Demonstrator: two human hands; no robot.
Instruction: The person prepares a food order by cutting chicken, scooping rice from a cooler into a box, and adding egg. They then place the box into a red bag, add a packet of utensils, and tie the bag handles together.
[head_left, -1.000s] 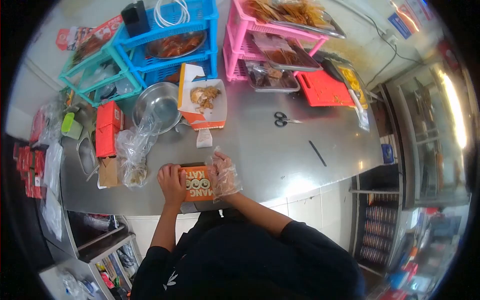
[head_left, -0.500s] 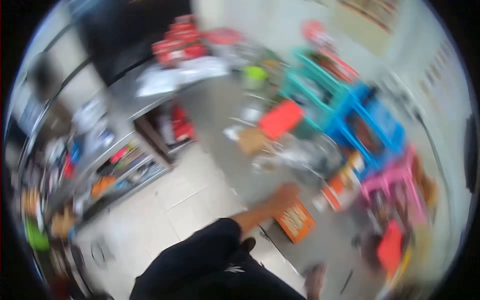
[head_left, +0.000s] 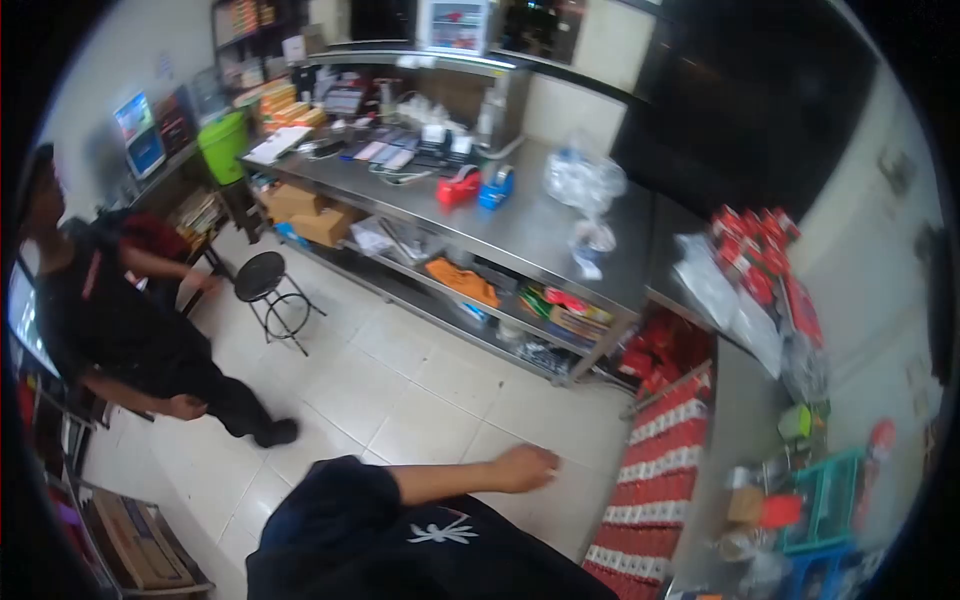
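Note:
My left hand [head_left: 525,468] reaches out from a short dark sleeve in front of my chest, above the tiled floor. Its fingers are loosely curled, and I see nothing held in them. Nearest to it, on the right, are rows of red-and-white packets [head_left: 650,465] below the edge of a steel counter [head_left: 735,440]. A gap separates the hand from these packets. My right hand is out of view.
A co-worker [head_left: 130,310] in dark clothes stands at left, near a black round stool [head_left: 262,275]. Across the floor, a long steel table [head_left: 540,240] carries a red tape dispenser [head_left: 458,187], a blue one [head_left: 496,187] and clear plastic bags [head_left: 585,182]. A teal basket [head_left: 825,500] stands at lower right.
My view has swung left, away from the counter with the baskets. My left hand was at an orange box on that counter and is now off it. My right hand has left the view.

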